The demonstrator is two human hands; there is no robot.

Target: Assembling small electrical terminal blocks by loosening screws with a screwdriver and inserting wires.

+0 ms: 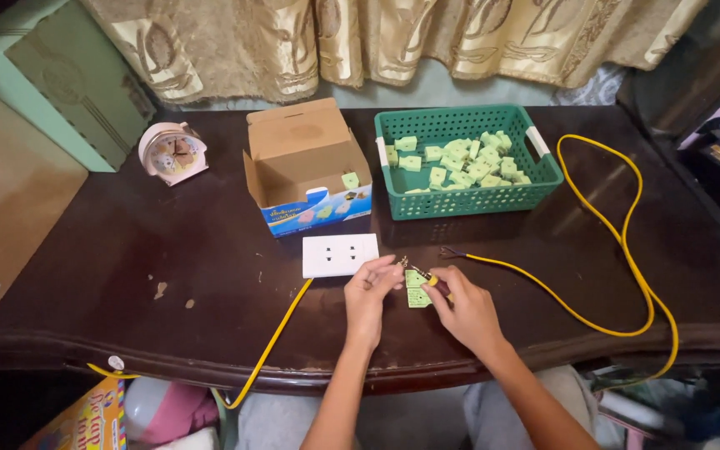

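**One green plug part in hand, a basketful waiting**

Head view: Many pale green plug parts fill the green plastic basket [467, 158] in the upper middle of the frame, and a few more show inside the open cardboard box [308, 167] just to its left, so most of the batch appears to sit in the basket with only a handful boxed. Low in the centre, the left hand [370, 293] pinches the edge of one green plug part [416, 288] lying on the dark wooden table [168, 275], its fingers curled closed around it. The right hand [466, 310] grips a small yellow-handled screwdriver [428, 279], the tip touching that part; I judge this piece to be mid-work, not finished. A white double socket [340, 254] lies just above the hands, with a yellow cable [618, 242] looping across the right side of the frame and its bare end near the right hand. A small pink alarm clock [173, 153] stands in the upper left.
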